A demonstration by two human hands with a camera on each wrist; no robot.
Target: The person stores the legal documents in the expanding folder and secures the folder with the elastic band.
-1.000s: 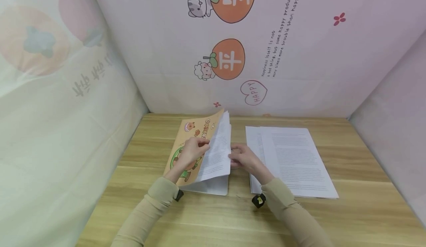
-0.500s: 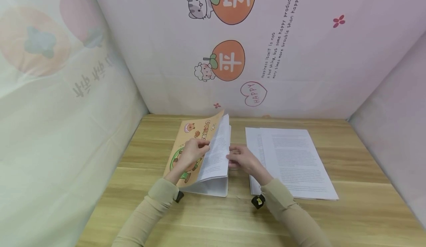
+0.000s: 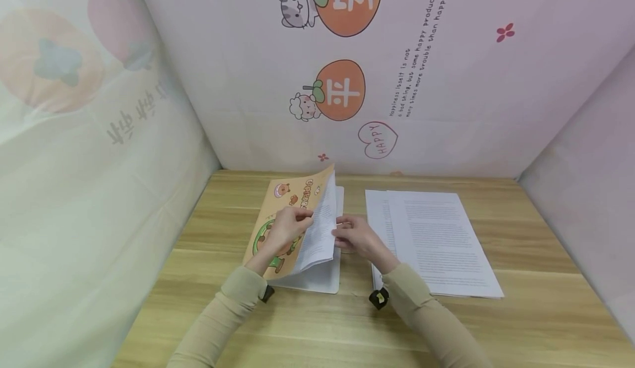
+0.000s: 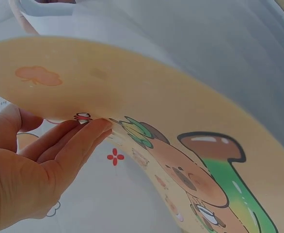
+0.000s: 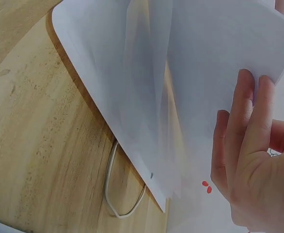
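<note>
In the head view an orange folder [image 3: 272, 200] with cartoon capybaras lies left of centre, its cover raised and bent. My left hand [image 3: 289, 226] holds the cover's free edge between thumb and fingers. Printed sheets [image 3: 319, 238] stand tilted inside the folder, above its white back cover [image 3: 322, 280]. My right hand [image 3: 358, 237] pinches them at their right edge. The right wrist view has the fingers [image 5: 244, 116] lying against the blank side of the sheets [image 5: 210, 48], thumb on the other side. In the left wrist view the orange cover [image 4: 132, 73] curves over the hand.
Right of the folder, a stack of printed paper [image 3: 441, 241] lies on the wooden table [image 3: 317, 329]. A thin white loop [image 5: 108, 189] sticks out from under the folder's edge. A printed cloth wall [image 3: 248, 81] closes off the back, with more cloth at both sides.
My right hand has moved slightly left, leaning the sheets toward the orange cover and baring more of the white back cover. The left hand has kept its hold on the cover.
</note>
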